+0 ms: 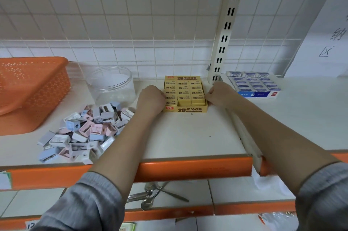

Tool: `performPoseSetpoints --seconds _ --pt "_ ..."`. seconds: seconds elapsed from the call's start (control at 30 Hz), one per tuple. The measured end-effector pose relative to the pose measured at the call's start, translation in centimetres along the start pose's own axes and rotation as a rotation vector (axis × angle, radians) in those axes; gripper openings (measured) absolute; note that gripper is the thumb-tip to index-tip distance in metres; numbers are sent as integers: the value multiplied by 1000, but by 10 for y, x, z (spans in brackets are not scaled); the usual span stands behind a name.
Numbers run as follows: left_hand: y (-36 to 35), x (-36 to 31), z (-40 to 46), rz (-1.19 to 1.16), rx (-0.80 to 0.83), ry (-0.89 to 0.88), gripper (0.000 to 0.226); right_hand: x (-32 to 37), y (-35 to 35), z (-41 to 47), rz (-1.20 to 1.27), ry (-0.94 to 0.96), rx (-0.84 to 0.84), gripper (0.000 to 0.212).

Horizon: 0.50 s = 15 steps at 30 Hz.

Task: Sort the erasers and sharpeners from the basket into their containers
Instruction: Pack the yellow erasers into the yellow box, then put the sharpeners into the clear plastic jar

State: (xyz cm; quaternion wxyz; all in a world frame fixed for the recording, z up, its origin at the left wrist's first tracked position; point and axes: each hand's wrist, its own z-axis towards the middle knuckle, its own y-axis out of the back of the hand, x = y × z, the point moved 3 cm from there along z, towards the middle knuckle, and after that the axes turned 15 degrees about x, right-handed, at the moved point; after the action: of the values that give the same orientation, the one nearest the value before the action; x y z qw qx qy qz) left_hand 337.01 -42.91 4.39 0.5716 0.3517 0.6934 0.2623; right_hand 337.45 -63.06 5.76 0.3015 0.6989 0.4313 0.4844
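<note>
A yellow display box filled with yellow 2B erasers stands on the white shelf near the back wall. My left hand grips its left side and my right hand grips its right side, fingers curled against the box walls. A pile of several pastel blue, pink and white sharpeners lies loose on the shelf to the left. Behind the pile stands a clear round jar without a lid. The orange basket lies tipped at the far left.
A blue and white box of white erasers sits on the neighbouring shelf to the right, past a slotted upright post. The shelf has an orange front edge. Metal spoons lie on the shelf below.
</note>
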Motion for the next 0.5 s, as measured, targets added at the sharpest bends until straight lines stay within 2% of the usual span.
performPoseSetpoints --seconds 0.17,0.37,0.5 --pt "-17 -12 -9 -73 14 -27 28 -15 16 -21 -74 17 -56 34" --pt "-3 -13 -22 -94 -106 13 21 -20 22 -48 114 125 -216 41" --pt "16 -12 -43 -126 -203 -41 20 -19 7 -56 201 163 -236 39"
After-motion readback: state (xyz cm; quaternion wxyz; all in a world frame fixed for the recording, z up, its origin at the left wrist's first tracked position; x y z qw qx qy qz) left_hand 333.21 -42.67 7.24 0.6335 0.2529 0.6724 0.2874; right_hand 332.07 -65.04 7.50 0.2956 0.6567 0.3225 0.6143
